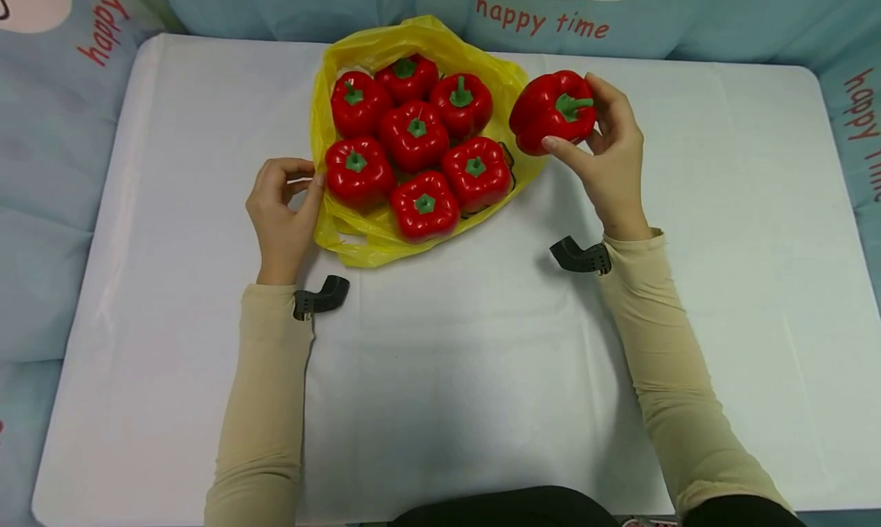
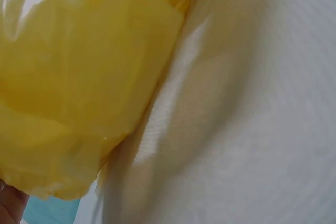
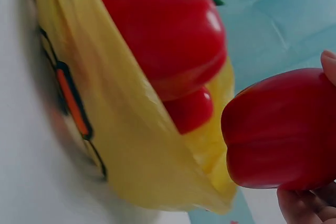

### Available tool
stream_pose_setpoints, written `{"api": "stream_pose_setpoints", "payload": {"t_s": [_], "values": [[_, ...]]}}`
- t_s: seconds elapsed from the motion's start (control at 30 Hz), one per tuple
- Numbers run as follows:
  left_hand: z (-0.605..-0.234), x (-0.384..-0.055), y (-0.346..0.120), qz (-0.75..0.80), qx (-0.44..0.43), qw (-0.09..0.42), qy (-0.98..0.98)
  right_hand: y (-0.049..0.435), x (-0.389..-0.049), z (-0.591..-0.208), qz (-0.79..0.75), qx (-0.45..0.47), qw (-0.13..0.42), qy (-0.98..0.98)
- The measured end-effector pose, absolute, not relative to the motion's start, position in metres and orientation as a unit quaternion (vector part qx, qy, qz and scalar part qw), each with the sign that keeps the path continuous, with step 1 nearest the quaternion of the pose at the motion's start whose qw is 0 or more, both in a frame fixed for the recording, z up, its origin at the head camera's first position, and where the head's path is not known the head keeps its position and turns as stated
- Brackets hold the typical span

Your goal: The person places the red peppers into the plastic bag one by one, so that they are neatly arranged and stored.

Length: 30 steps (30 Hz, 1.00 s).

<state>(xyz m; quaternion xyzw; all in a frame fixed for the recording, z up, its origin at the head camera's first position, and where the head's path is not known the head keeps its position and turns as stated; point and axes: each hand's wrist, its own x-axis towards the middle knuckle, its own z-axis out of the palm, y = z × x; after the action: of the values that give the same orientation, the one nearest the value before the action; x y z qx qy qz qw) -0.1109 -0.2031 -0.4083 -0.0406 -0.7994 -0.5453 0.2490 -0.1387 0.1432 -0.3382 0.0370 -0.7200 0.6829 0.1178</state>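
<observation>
A yellow plastic bag lies spread at the far middle of the table, its mouth open upward. Inside it sit several glossy red bell peppers with green stems. My left hand pinches the bag's left rim between thumb and fingers; in the left wrist view the bag's side fills the upper left. At the bag's right rim, my right hand grips another red bell pepper, stem turned toward the right. In the right wrist view that pepper is beside the bag's edge, fingers around its far end.
The white-covered table extends in front of the bag and to both sides. Padded light-blue fabric with red lettering borders its back and sides. A black wrist mount sticks out inward from the right sleeve, and a similar one from the left.
</observation>
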Motion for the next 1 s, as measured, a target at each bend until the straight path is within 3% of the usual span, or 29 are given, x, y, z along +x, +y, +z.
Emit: {"api": "stream_pose_setpoints", "payload": {"t_s": [1.0], "values": [[-0.408, -0.11, -0.203, -0.541, -0.045, 0.246, -0.803, 0.138, -0.147, -0.358, 0.566, 0.065, 0.041, -0.821]]}}
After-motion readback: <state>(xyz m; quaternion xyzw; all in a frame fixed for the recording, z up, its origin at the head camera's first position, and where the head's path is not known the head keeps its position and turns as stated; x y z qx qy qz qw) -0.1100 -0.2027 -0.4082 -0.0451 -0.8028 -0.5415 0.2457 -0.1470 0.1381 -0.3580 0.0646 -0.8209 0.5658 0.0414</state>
